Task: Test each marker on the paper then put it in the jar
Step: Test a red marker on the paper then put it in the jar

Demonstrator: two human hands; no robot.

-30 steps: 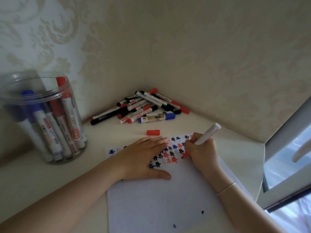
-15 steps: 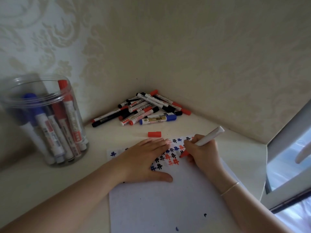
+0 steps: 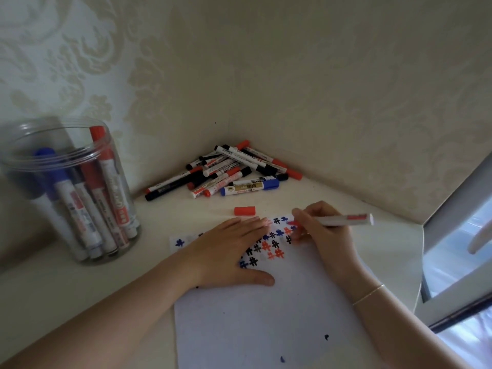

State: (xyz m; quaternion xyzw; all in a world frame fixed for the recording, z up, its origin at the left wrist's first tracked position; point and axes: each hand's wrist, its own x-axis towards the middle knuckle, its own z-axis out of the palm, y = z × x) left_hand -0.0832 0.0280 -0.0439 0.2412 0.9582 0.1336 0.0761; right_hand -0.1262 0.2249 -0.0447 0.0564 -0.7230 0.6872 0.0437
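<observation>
While my left hand (image 3: 226, 251) lies flat on the paper (image 3: 266, 315), my right hand (image 3: 319, 230) grips a red marker (image 3: 343, 220) over it; capped markers (image 3: 87, 198) stand in the clear jar (image 3: 32, 155) on the counter (image 3: 80, 286)

Open tabletop (image 3: 165, 217) between jar (image 3: 80, 193) and paper (image 3: 255, 320) — marker pile (image 3: 223, 173) filling the corner, loose cap (image 3: 245, 210) beside it.

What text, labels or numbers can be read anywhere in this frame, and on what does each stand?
None can be read.
Marker in the right hand: red label patch on the marker, blurred.
Blue-capped marker in the pile: gold label with dark print, too small.
Markers in the jar: red and grey print, blurred.
Paper: hash-shaped test marks only, no words.
</observation>
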